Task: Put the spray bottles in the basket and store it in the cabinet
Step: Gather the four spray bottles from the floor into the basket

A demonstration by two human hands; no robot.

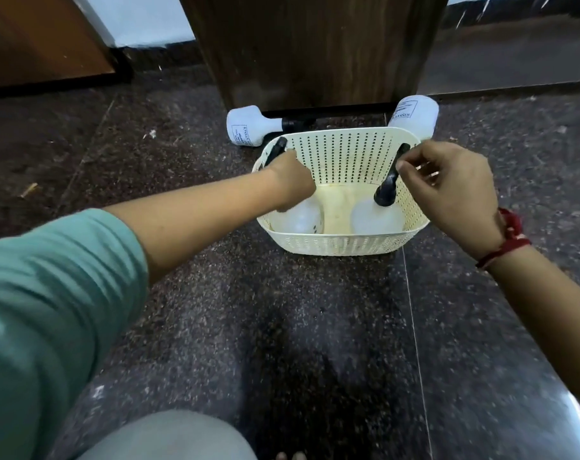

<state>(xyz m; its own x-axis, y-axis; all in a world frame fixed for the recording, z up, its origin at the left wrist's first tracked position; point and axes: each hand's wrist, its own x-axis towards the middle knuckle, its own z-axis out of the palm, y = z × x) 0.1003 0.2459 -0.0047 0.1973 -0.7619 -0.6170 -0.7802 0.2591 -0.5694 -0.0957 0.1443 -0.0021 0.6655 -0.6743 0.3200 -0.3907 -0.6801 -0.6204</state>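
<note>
Cream plastic basket (pixel 341 242) on dark speckled floor (pixel 315 327), just in front of wooden cabinet (pixel 315 51). Two white spray bottles inside: left bottle (pixel 298 219) gripped at neck by left hand (pixel 290 180), fingers closed round it; right bottle (pixel 376 215) with black nozzle up, right hand (pixel 448 189) fingers pinched at nozzle top, contact unclear. Two more bottles lying on floor behind basket: one at left (pixel 245 127), one at right (pixel 414 116), against cabinet base. Red thread (pixel 504 242) on right wrist.

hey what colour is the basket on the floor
Cream, with rows of small perforations in its walls; the basket shows clearly in the head view.
</note>
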